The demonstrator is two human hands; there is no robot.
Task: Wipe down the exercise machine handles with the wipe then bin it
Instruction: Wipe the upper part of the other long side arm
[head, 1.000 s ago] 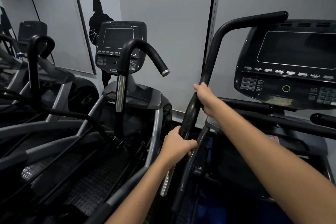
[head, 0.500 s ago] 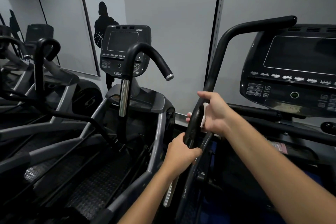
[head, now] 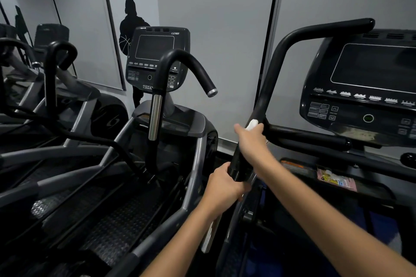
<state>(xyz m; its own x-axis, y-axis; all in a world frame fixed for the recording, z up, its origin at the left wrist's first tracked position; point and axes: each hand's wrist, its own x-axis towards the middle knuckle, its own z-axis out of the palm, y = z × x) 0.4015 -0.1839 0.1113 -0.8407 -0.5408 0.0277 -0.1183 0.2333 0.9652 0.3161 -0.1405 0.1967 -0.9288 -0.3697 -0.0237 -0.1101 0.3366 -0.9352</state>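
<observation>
A long black curved handle [head: 278,56] of the machine on the right rises from low centre and bends right over the console. My right hand [head: 251,139] is wrapped round this handle with a white wipe [head: 252,123] pressed between palm and bar; only a small white edge shows above my fingers. Lower down, my left hand [head: 221,186] grips the same handle at its thick black base, just above a chrome section.
The right machine's console [head: 364,87] and a short black side grip [head: 315,137] sit right of my hands. A neighbouring machine with console [head: 157,58], hooked black handle [head: 191,63] and treaded pedals [head: 117,227] fills the left. Grey wall panels stand behind.
My right hand with the wipe has slid up the handle from its lower position half a second ago. My left hand has kept its grip at the handle's base.
</observation>
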